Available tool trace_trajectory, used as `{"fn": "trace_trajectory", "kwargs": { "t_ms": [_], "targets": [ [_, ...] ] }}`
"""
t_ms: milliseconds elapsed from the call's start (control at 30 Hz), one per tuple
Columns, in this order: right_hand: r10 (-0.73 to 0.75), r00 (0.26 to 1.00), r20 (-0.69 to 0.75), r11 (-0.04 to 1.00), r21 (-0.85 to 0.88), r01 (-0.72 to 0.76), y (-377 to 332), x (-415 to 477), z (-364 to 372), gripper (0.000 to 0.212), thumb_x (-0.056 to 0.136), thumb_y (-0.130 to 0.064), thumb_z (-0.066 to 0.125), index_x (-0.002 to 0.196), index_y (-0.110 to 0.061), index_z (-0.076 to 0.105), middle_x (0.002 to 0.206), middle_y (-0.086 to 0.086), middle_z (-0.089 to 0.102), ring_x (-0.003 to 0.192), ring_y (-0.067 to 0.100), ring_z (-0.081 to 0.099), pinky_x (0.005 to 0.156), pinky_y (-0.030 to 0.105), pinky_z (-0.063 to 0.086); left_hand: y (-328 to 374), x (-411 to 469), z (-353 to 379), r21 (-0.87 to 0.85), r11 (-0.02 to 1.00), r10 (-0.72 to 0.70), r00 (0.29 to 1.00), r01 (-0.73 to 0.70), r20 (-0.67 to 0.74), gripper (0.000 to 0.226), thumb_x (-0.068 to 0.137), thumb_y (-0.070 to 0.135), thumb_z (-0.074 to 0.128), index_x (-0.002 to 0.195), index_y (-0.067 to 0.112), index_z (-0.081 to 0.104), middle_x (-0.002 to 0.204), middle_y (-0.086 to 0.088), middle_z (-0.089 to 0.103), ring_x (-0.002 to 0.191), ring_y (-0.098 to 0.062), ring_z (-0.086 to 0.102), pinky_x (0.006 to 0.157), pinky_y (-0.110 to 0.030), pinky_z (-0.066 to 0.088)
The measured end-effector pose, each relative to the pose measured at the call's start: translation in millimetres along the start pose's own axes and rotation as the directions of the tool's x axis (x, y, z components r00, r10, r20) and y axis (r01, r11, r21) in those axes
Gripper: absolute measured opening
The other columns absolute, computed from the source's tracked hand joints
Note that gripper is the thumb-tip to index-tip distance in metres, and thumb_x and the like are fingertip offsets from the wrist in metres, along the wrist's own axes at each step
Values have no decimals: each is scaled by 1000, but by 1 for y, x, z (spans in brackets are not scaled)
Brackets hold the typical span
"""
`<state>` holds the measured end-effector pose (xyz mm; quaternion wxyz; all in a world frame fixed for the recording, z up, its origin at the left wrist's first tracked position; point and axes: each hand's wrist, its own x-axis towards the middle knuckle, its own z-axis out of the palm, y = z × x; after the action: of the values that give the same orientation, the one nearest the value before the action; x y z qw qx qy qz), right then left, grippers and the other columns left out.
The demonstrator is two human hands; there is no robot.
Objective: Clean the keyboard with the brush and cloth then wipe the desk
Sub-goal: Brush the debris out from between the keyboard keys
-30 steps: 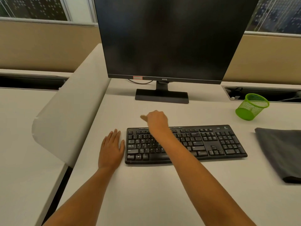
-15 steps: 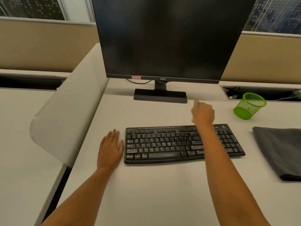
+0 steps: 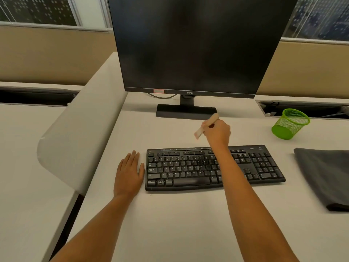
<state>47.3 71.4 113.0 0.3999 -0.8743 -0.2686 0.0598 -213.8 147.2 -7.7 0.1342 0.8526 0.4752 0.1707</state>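
Right hand [image 3: 217,133]: curled round a brush, raised past the keyboard's far edge, in front of the monitor's foot; the forearm crosses over the keys.
Left hand [image 3: 129,173]: flat on the desk, fingers straight, just beside the keyboard's left end.
Desk [image 3: 179,224]: smooth, pale, matte top.
Monitor [image 3: 192,44]: dark flat screen on a black rectangular foot.
Divider panel [image 3: 75,133]: pale, round-cornered, along the desk's left side.
Cloth [image 3: 324,176]: dark grey, folded, soft, right of the keyboard.
Keyboard [image 3: 188,167]: black plastic, full-size, centred.
Cable recess [image 3: 302,108]: long slot at the back right, cables inside.
Pen cup [image 3: 290,123]: green wire mesh, round, leaning; only its own mesh shows inside.
Brush [image 3: 211,120]: small, light wooden handle, tilted, bristle end lower left.
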Motion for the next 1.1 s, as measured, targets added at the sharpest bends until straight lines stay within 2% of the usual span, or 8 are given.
{"fn": "trace_trajectory", "kwargs": {
  "t_ms": [67, 233, 433, 600, 767, 833, 967, 1100],
  "targets": [
    [8, 1000, -28, 999, -51, -9, 9, -2, -8, 24, 93, -23, 57, 100, -2, 69, 94, 11, 70, 80, 18, 62, 48, 12, 30, -1, 0, 0, -3, 1000, 3, 1000, -3, -9, 52, 98, 36, 30, 145, 13, 32, 152, -3, 28, 142, -17, 19, 115, -29, 7],
    [42, 985, 165, 965, -262, 2, 27, -2, -17, 25, 91, -20, 58, 88, 3, 67, 81, 11, 64, 74, 20, 60, 45, 17, 33, -1, 0, 1, -7, 1000, 3, 1000, -3, -10, 52, 98, 35, 32, 145, 12, 33, 152, -4, 29, 142, -18, 20, 115, -30, 8],
    [-69, 997, 18, 992, -100, 71, 21, -13, -16, 22, 93, -17, 56, 101, -3, 70, 93, 11, 70, 83, 23, 66, 60, 20, 42, 1, 0, -1, -9, 1000, 2, 1000, -2, -6, 50, 100, 31, 36, 145, 12, 31, 152, -4, 27, 142, -17, 18, 116, -30, 7],
    [-1, 992, 130, 956, -291, 39, 21, -9, -18, 32, 96, -19, 50, 71, 0, 60, 59, 0, 49, 55, 13, 48, 42, 18, 26, 1, 0, -1, -11, 1000, 5, 1000, -5, -11, 51, 99, 34, 33, 145, 12, 32, 152, -4, 28, 142, -18, 19, 116, -31, 8],
    [-39, 998, 55, 985, -164, 47, 17, -13, -16, 26, 95, -20, 54, 101, 0, 69, 92, 14, 70, 82, 25, 66, 61, 23, 45, 0, 0, 0, -6, 1000, 4, 1000, -4, -8, 55, 97, 40, 28, 145, 12, 33, 152, -4, 29, 142, -17, 20, 115, -30, 8],
    [-41, 992, 117, 976, -206, 65, 21, -18, -14, 27, 95, -19, 53, 98, 2, 68, 89, 13, 69, 85, 26, 66, 62, 23, 43, 0, 0, 0, -6, 1000, 7, 1000, -7, -6, 51, 99, 36, 33, 145, 12, 33, 152, -4, 29, 142, -17, 20, 116, -30, 8],
    [11, 988, 155, 957, -289, 35, 13, -9, -22, 30, 95, -18, 48, 69, -5, 54, 60, 0, 47, 73, 24, 57, 45, 21, 29, -1, 0, 0, 1, 1000, 3, 1000, -3, 2, 60, 93, 42, 24, 144, 12, 33, 151, -4, 30, 142, -18, 21, 116, -31, 9],
    [-50, 992, 118, 991, -116, 63, 7, -15, -13, 26, 94, -21, 53, 89, 0, 68, 82, 9, 66, 78, 22, 63, 60, 24, 43, -1, 0, 0, -3, 1000, 2, 1000, -2, 7, 61, 93, 42, 23, 145, 12, 33, 151, -4, 30, 142, -18, 21, 116, -31, 9]
  ]
}}
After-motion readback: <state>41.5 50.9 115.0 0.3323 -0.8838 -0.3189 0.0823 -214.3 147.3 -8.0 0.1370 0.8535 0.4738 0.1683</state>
